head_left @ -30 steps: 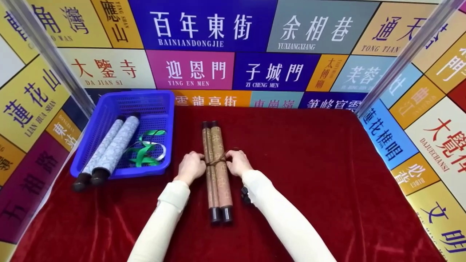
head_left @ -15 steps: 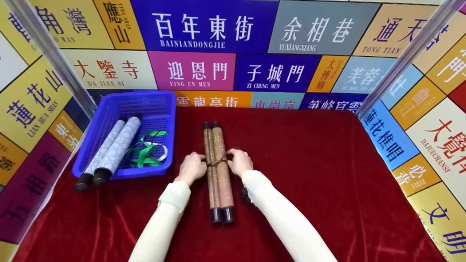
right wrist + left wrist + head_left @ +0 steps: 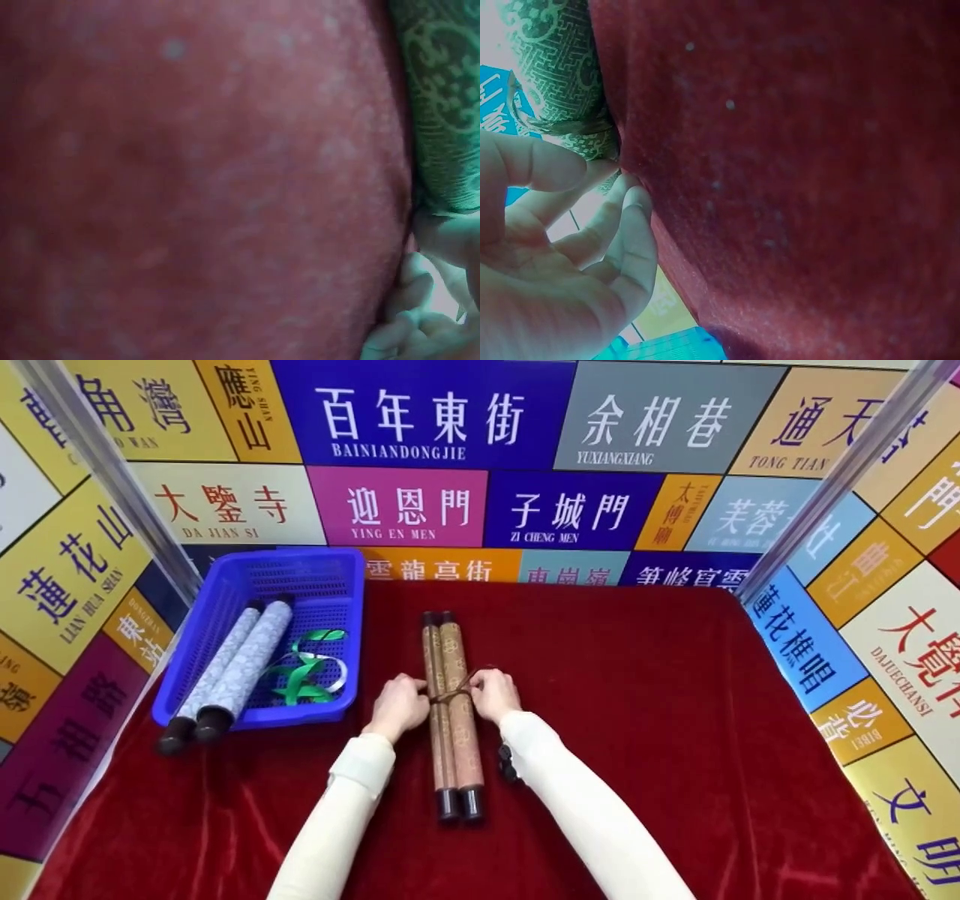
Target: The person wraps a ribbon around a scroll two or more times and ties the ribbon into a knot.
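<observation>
A brown patterned scroll (image 3: pixel 460 735), rolled from both ends into two parallel rolls with dark end knobs, lies lengthwise on the red velvet cloth. A thin brown cord (image 3: pixel 450 695) goes round its middle. At its right side my right hand (image 3: pixel 495 694) pinches the cord between thumb and finger, drawing it up toward the right. My left hand (image 3: pixel 400 705) rests against the left roll, beside the cord. In the left wrist view, its loosely bent fingers (image 3: pixel 634 240) touch the scroll's lower side. The right wrist view shows only part of the right hand (image 3: pixel 431 300) below the patterned roll.
To the left, a blue plastic basket (image 3: pixel 355 622) holds two pale blue scrolls (image 3: pixel 251 660), their dark knobs jutting over the front rim, plus green ribbon (image 3: pixel 301 679). Panels with place names (image 3: pixel 427 420) stand behind and at both sides, with clear posts (image 3: pixel 829 480) at the corners.
The right hand keeps its pinch on the cord, with only slight shifts. The left hand stays beside the roll. The whole view drifts a little to the right.
</observation>
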{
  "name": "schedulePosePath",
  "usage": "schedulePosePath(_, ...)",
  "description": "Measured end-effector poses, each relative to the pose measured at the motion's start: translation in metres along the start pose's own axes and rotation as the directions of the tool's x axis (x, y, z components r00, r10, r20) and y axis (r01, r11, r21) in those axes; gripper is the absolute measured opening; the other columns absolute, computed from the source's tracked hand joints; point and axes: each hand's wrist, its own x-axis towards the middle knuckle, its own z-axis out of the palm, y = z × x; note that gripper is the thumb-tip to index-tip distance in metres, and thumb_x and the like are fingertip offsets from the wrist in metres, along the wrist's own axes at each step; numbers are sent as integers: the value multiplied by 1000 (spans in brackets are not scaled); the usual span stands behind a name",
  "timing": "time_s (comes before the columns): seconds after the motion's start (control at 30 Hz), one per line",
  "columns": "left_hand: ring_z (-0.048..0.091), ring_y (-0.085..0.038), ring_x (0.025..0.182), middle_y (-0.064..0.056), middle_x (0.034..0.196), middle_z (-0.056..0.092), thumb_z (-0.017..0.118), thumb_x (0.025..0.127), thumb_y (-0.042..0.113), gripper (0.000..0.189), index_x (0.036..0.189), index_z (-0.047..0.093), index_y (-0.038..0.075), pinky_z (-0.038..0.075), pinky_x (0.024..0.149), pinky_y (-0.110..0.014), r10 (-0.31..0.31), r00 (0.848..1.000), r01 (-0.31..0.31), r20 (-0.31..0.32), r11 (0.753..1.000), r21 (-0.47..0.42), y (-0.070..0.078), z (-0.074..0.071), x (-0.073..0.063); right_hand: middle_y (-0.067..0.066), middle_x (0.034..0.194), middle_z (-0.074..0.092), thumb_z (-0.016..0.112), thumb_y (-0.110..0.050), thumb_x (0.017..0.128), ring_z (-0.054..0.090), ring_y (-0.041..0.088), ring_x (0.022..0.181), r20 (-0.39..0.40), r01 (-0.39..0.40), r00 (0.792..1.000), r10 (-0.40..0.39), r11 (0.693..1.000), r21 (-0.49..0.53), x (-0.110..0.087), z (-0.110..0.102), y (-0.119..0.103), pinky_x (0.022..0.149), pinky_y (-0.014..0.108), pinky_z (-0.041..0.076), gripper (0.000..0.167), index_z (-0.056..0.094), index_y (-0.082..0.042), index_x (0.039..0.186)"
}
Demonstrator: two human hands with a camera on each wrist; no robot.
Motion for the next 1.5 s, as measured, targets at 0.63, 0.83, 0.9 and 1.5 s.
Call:
schedulePosePath(0.63, 65, -25, 88, -15, 100, 73, 77, 81, 31, 50, 118, 66, -1, 55, 88, -43, 100, 981, -88, 167, 993, -79, 9, 0, 0, 7, 82, 52, 39, 8, 93, 57, 15, 68, 255, -327, 942, 220, 781, 532, -6, -14, 4, 57, 21, 50, 17, 44, -8, 88)
schedulePosePath(0.83, 62, -17, 75, -10, 90, 73, 77, 80, 22, 41, 113, 68, 0, 56, 76, -36, 47, 981, -17, 189, 987, -157, 12, -1, 0, 7, 86, 49, 37, 11, 90, 57, 16, 68, 281, -347, 934, 221, 748, 566, -8, -16, -1, 58, 23, 52, 19, 42, -7, 88)
schedulePosePath(0.9, 62, -17, 75, -9, 91, 73, 77, 79, 20, 44, 117, 67, 0, 55, 76, -34, 49, 982, -14, 182, 981, -191, 14, -1, 1, 8, 88, 48, 38, 10, 91, 57, 17, 69, 265, -340, 938, 226, 758, 557, -9, -18, -2, 58, 24, 53, 19, 42, -8, 88)
schedulePosePath(1.5, 64, -21, 88, -15, 104, 73, 73, 83, 21, 46, 123, 65, 0, 55, 87, -39, 102, 981, -66, 162, 975, -210, 41, 24, 9, 9, 91, 49, 39, -1, 99, 58, 16, 69, 133, -297, 955, 265, 852, 431, -5, -37, 22, 56, 28, 57, 10, 47, -4, 94)
